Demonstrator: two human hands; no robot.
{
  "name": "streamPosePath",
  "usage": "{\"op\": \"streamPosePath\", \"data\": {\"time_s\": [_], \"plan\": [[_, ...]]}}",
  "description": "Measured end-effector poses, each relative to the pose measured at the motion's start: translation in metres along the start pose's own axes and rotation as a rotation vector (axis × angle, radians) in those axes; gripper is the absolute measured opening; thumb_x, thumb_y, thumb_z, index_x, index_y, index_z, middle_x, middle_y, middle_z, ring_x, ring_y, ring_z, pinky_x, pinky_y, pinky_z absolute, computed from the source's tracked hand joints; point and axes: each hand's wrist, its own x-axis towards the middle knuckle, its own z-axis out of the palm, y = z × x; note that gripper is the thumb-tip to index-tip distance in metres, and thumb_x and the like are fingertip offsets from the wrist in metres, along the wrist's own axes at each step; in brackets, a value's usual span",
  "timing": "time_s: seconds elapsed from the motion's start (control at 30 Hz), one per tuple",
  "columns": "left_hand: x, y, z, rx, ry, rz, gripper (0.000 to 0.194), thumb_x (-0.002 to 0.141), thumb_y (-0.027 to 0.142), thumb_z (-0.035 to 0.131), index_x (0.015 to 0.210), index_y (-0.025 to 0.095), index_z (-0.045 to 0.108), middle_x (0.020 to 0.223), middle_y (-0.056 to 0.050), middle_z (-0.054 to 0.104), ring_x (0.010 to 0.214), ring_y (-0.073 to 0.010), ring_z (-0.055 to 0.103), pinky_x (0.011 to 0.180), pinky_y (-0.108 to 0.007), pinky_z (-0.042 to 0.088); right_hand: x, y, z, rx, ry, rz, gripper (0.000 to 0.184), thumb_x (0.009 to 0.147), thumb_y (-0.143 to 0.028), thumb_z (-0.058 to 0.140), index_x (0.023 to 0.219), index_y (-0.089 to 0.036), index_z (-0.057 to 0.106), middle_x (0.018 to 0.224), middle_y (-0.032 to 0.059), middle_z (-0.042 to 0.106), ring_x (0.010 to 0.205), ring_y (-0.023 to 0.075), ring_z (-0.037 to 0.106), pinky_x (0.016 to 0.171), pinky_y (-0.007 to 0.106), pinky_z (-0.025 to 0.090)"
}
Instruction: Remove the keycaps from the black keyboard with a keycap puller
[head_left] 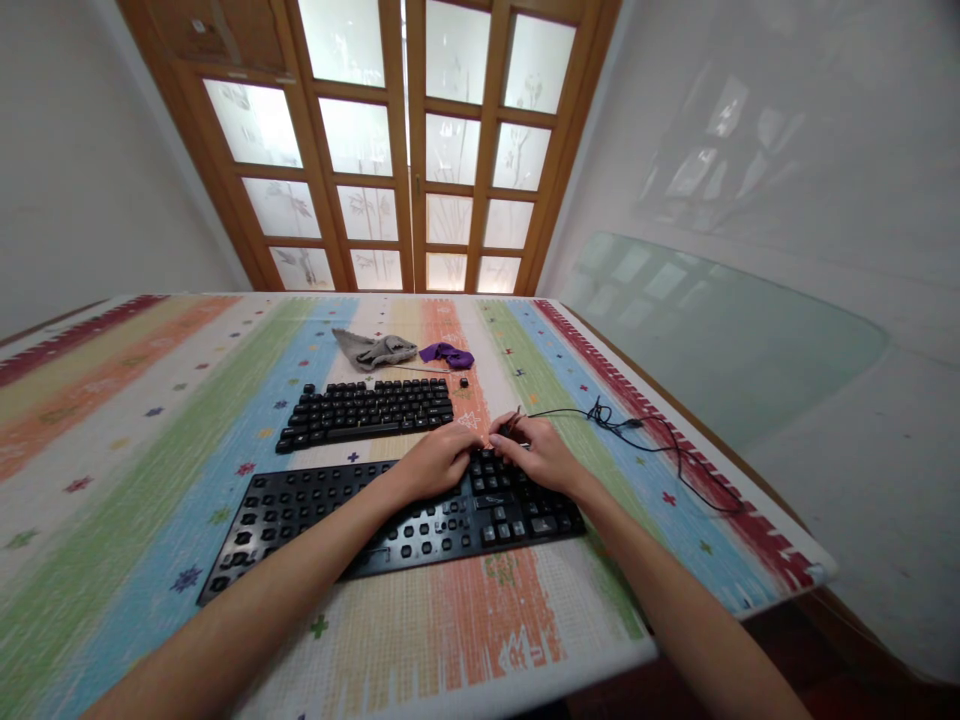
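Note:
A black keyboard lies near me on the striped table cover, with many keycaps gone from its left and middle parts. My left hand rests on its upper edge, fingers curled down. My right hand is at the keyboard's top right, fingers pinched on a small thin dark object I cannot make out. A second black keyboard lies farther back with its keys in place. A black cable runs from beside my right hand toward the right edge.
A grey cloth and a purple cloth lie behind the far keyboard. A single small black keycap sits by them. The table's right edge and near edge are close. Wooden glazed doors stand behind.

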Motion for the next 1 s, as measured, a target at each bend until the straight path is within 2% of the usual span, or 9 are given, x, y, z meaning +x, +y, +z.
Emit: {"op": "streamPosePath", "data": {"time_s": [0.6,0.83,1.0], "plan": [[0.0002,-0.0037,0.0029,-0.014,0.018,0.030,0.035,0.085,0.003,0.045,0.106,0.017,0.068,0.103,-0.008,0.071,0.099,-0.0204,0.064,0.093,-0.035,0.051,0.0026,0.0022,0.0021,0.010,0.010,0.026,0.029,0.091,-0.048,0.059,0.089,-0.019,0.060,0.066,0.0011,0.066,0.055,0.0155,0.063,0.059,0.029,0.051],[-0.0015,-0.0052,0.0042,0.035,0.019,0.059,0.035,0.087,0.005,0.046,0.111,0.016,0.069,0.103,-0.009,0.071,0.097,-0.0201,0.065,0.090,-0.034,0.053,0.0012,0.0044,0.0041,-0.056,0.022,-0.016,0.030,0.093,-0.049,0.057,0.089,-0.019,0.062,0.067,0.0015,0.067,0.056,0.0157,0.063,0.059,0.028,0.050],[-0.0021,-0.0029,0.0030,0.045,0.013,0.057,0.035,0.087,0.004,0.046,0.110,0.017,0.069,0.101,-0.009,0.070,0.097,-0.0201,0.065,0.090,-0.033,0.053,-0.0008,0.0067,0.0043,-0.200,0.039,-0.126,0.031,0.095,-0.047,0.055,0.090,-0.018,0.064,0.074,0.0045,0.069,0.062,0.0163,0.063,0.064,0.028,0.049]]}}
